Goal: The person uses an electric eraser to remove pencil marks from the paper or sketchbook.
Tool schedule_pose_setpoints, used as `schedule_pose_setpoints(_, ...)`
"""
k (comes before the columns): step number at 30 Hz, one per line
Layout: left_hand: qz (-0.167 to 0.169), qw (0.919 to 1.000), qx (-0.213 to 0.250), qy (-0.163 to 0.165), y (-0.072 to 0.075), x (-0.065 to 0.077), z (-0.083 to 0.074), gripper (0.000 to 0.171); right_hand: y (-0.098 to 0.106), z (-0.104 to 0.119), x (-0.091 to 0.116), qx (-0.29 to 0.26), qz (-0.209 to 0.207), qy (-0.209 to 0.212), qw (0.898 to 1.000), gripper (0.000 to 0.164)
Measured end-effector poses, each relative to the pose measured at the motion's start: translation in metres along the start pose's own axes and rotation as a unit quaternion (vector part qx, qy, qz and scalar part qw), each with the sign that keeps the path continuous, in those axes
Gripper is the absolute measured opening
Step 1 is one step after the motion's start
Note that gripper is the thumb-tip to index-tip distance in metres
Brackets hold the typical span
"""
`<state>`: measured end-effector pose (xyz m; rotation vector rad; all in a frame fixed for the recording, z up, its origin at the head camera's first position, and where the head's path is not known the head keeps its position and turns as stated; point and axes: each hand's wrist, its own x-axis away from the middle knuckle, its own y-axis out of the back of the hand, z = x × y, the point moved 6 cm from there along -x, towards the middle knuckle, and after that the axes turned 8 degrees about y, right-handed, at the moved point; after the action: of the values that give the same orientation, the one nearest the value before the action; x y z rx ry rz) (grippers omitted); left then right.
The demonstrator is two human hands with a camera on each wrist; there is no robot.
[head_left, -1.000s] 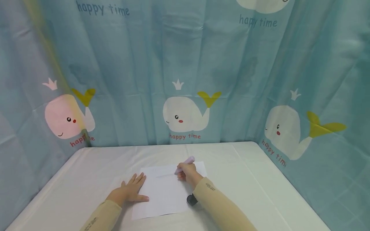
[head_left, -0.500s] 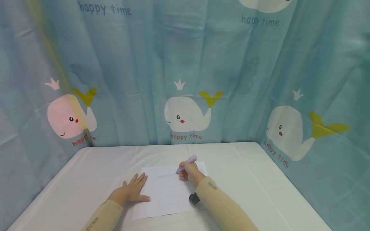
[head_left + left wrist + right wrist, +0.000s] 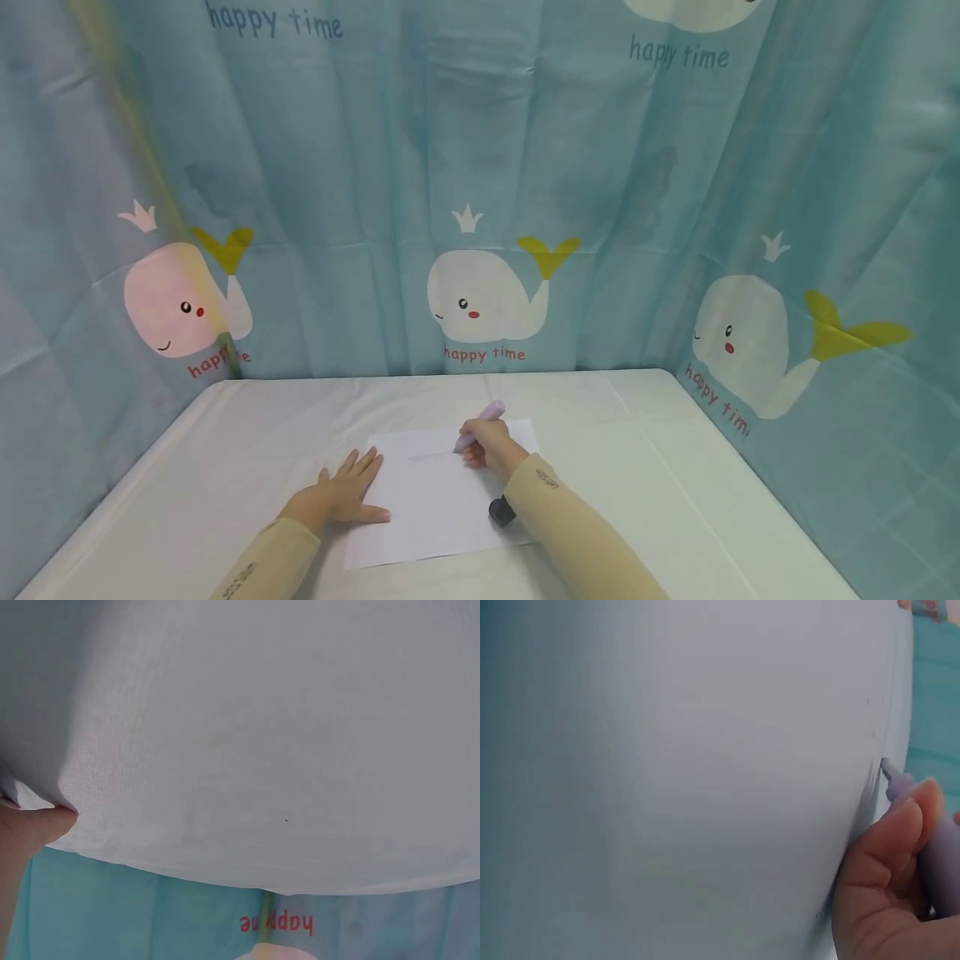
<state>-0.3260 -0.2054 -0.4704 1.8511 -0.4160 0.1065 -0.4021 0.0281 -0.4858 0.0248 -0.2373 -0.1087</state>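
Resting on the white-covered table (image 3: 637, 467), a sheet of white paper (image 3: 435, 500) is attended by both hands. The lilac marker (image 3: 492, 410) is pinched between the thumb and fingers of the right hand (image 3: 491, 442), over the upper right portion of the sheet; its tip is directed down and to the left, and its rear end is raised toward the upper right. In the head view, the tip is positioned at the right end of a thin, faint line (image 3: 427, 456), which is drawn nearly level across the upper part of the sheet. In the right wrist view, the grey tip is seen at the white surface, with the thumb set close behind it. The left hand (image 3: 341, 497) is spread, palm down, at the left edge of the sheet: the thumb is laid on the paper and pointed to the right, while the fingers are extended forward along the margin. Both forearms are covered by beige sleeves (image 3: 577, 525). A black rounded object (image 3: 501, 512) is partly hidden by the right sleeve; whether it is attached to the wrist cannot be told. Behind the table, a blue-green curtain (image 3: 360, 167) is hung, printed with whales (image 3: 480, 296) and the words "happy time".
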Motion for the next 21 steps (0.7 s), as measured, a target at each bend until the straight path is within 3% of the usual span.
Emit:
schedule_pose_setpoints(14, 0.007, 0.9999, -0.009, 0.002, -0.0027, -0.0046, 0.0028, 0.108, 0.0067, 0.0063, 0.0069, 0.012, 0.012, 0.0, 1.0, 0.022)
schedule_pose_setpoints(21, 0.017, 0.9998, -0.006, 0.007, -0.0034, -0.0038, 0.0048, 0.111, 0.0067, 0.0027, 0.0067, 0.002, 0.014, -0.006, 1.0, 0.018)
